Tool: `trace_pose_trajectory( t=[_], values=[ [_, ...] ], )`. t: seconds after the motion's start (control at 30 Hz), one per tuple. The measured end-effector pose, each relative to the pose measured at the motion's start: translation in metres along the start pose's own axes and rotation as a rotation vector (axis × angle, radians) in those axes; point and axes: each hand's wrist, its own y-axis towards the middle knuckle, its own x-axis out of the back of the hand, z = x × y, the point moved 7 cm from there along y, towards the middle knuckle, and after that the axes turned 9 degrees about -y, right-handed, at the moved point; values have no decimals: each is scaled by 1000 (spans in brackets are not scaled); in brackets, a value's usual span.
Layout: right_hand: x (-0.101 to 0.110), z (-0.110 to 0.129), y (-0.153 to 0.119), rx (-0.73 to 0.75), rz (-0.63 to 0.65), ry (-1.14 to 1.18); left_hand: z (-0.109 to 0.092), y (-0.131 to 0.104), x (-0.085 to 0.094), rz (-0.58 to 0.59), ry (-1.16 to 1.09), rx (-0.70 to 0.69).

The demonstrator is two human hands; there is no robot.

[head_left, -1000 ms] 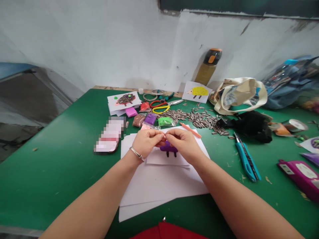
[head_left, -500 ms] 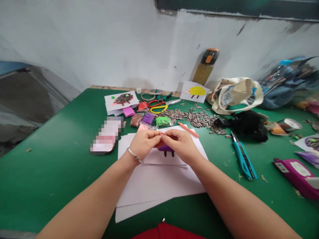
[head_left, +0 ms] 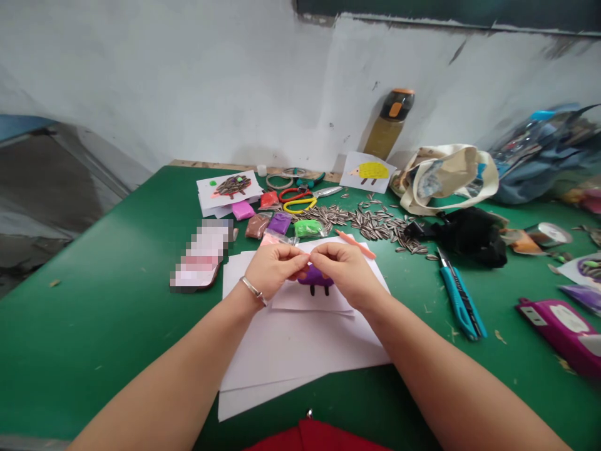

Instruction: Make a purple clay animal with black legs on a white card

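Phone [head_left: 200, 254] is lying well to the left of the purple figure [head_left: 316, 276]. Just left of that figure, the left hand [head_left: 272, 269] is pressing thumb and forefinger together; the figure is resting on a small white sheet [head_left: 307, 304]; just right of it, the right hand [head_left: 345, 269] is pinching likewise. Whether they are holding anything cannot be told. Beyond and right of the figure, an orange stick [head_left: 357, 244] is lying; farther right, a blue cutter [head_left: 462, 304].

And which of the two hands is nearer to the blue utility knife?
Right. The right hand is above the white paper, to the left of the blue utility knife and apart from it. The left hand is farther away, beyond the right one.
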Motion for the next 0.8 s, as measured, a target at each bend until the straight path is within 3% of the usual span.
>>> trace_pose_trajectory(
  t=[0.37,0.8],
  values=[
    [1,-3,1,-70,19,66,-2,-1,0,32,41,24],
    [-1,-8,2,-84,45,125,12,3,1,122,-12,97]
  ],
)
